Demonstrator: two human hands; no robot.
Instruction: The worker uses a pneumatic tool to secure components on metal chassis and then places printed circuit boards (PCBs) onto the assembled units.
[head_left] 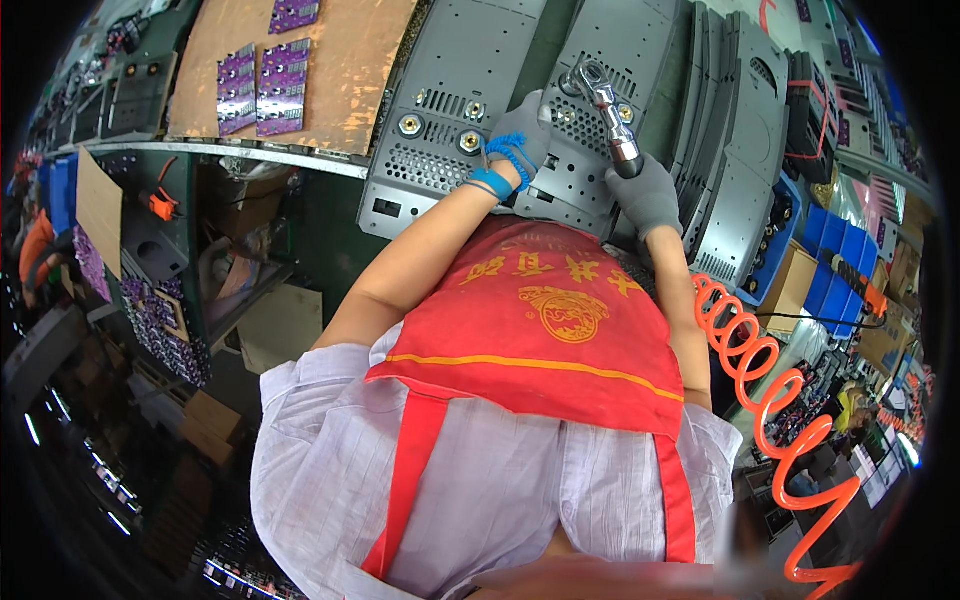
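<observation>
A dark green tabletop (545, 60), mostly covered, stretched away from a person in a red cloth apron (480, 335) with yellow print. Beyond its left edge lay a worn brown wooden board (345, 70). Two long gray perforated metal panels, a left panel (440, 60) and a right panel (620, 40), lay side by side, reaching the tabletop's near edge. Overlapping gray metal panels (745, 140) lined the right edge; below them hung a coiled orange plastic hose (757, 402). Purple rectangular circuit boards (237, 92) rested on the wooden board.

The gray-gloved left hand (527, 137), blue cord at its wrist, lay near the gap between the two panels; whether its grip was closed could not be told. The gray-gloved right hand (648, 195) had its grip wrapped round the black handle of a chrome ratchet wrench (612, 112), which slanted over the right panel, its head farther from the near edge. Brass-coloured hexagonal fittings (470, 141) dotted both panels.
</observation>
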